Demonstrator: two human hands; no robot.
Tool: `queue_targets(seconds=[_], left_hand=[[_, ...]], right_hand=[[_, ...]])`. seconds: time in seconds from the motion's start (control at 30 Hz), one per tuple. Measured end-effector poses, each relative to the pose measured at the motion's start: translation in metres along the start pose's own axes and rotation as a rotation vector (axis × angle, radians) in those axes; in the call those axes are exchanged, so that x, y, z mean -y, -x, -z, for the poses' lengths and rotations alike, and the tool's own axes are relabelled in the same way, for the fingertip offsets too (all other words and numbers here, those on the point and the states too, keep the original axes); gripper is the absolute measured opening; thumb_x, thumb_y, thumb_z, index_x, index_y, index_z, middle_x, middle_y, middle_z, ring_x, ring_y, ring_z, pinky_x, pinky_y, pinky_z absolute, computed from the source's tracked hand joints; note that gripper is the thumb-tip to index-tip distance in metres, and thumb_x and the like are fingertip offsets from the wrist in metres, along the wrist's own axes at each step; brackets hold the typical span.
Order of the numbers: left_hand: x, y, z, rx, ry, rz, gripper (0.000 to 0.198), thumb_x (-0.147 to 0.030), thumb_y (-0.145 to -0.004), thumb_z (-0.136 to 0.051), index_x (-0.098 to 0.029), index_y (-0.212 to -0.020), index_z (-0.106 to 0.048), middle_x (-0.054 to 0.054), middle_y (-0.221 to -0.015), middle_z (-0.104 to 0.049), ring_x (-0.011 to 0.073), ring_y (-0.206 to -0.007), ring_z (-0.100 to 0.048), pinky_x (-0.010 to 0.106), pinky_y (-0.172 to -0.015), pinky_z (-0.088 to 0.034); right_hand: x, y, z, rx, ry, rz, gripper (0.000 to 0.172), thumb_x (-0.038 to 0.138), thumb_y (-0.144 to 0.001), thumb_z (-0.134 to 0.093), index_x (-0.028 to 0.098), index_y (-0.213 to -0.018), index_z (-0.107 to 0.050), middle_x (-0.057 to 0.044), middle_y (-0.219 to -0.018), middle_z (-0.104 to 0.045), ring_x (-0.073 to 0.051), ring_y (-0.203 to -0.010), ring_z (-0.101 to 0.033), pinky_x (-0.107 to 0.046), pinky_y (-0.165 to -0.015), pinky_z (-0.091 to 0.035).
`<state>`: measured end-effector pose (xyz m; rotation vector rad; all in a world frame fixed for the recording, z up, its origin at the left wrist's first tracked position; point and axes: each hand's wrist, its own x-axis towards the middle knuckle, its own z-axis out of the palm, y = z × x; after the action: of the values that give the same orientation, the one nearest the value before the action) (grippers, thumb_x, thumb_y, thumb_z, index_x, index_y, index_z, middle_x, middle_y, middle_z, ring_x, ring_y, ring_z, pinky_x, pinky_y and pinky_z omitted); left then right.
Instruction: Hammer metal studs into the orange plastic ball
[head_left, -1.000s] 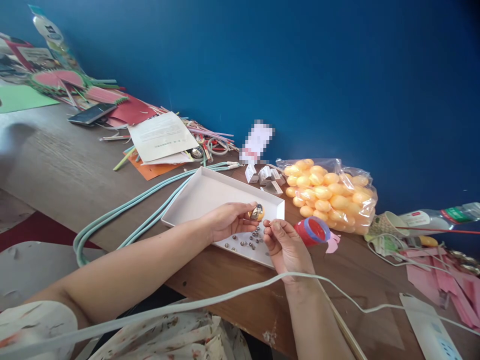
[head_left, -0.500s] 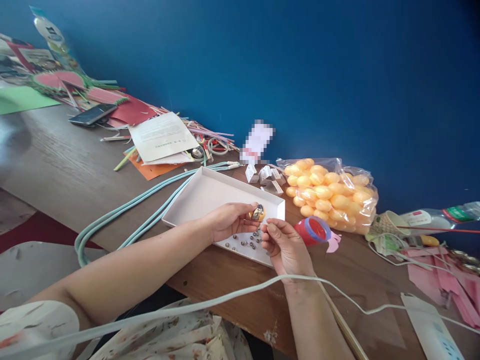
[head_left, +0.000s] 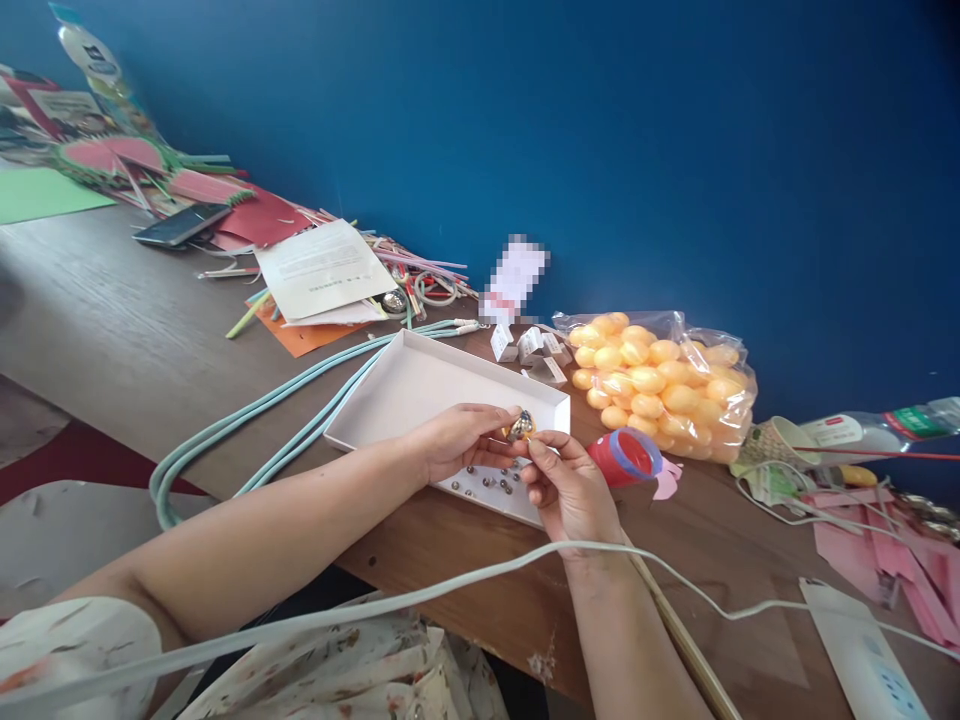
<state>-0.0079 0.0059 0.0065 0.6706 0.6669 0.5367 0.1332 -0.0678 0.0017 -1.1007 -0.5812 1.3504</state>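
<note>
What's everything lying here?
Shallow cardboard tray: one, white, centre
Small round pieces: several, silver, in tray
Round shiny ball: one, silver and orange, above tray
Clear bag of balls: one, orange contents, right
Round cup: one, red, right of tray
Looped cords: uncounted, teal, left
Printed paper sheet: one, white, back left
Flat phone: one, dark, far left
Paper strips: several, pink, far right
Other clutter: uncounted, multicoloured, both sides
Wooden table: one, brown, beneath
Left hand grip: one, bare, holding ball
Right hand grip: one, bare, pinched beside ball

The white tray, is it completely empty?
No, several small shiny beads lie inside the white tray, near the fingers of the left hand.
</note>
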Motion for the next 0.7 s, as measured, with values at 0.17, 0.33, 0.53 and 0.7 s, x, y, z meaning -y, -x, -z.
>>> queue_targets(seconds=[0.17, 0.33, 0.53, 0.7], left_hand=[[0.0005, 0.0004, 0.0003, 0.027, 0.002, -0.004, 0.023, -0.032, -0.080, -0.066, -0.009, -0.083, -0.064, 0.006, -0.073, -0.065, 0.0099, -0.063, -0.062, 0.020, -0.065, -0.054], [0.0021, -0.0014, 0.0025, 0.036, -0.013, -0.024, 0.025, -0.034, -0.079, -0.067, -0.009, -0.084, -0.064, 0.007, -0.075, -0.066, 0.0098, -0.064, -0.062, 0.020, -0.065, -0.053], [0.0026, -0.0025, 0.0026, 0.038, -0.043, -0.053, 0.031, -0.038, -0.077, -0.070, -0.009, -0.086, -0.065, 0.007, -0.075, -0.066, 0.0099, -0.066, -0.062, 0.021, -0.066, -0.052], [0.0015, 0.0005, 0.0008, 0.026, -0.081, -0.068, 0.031, -0.038, -0.077, -0.069, -0.008, -0.086, -0.065, 0.006, -0.075, -0.066, 0.0099, -0.067, -0.062, 0.021, -0.067, -0.052]], right_hand=[[-0.0003, 0.0005, -0.0010, -0.002, -0.014, 0.013, 0.021, 0.023, -0.064, -0.082, 0.017, -0.077, -0.066, -0.003, -0.070, -0.074, -0.006, -0.045, -0.059, -0.010, -0.035, -0.044], [-0.0007, -0.0007, -0.0002, -0.005, -0.019, 0.013, 0.021, 0.023, -0.063, -0.082, 0.017, -0.077, -0.067, -0.003, -0.072, -0.074, -0.006, -0.045, -0.059, -0.010, -0.036, -0.045], [-0.0026, -0.0014, 0.0021, -0.003, -0.025, 0.010, 0.020, 0.023, -0.064, -0.082, 0.017, -0.077, -0.067, -0.003, -0.072, -0.074, -0.006, -0.045, -0.060, -0.010, -0.036, -0.046], [-0.0032, -0.0021, 0.0029, -0.005, -0.029, 0.000, 0.020, 0.023, -0.065, -0.081, 0.017, -0.078, -0.067, -0.003, -0.072, -0.074, -0.006, -0.045, -0.059, -0.010, -0.036, -0.046]])
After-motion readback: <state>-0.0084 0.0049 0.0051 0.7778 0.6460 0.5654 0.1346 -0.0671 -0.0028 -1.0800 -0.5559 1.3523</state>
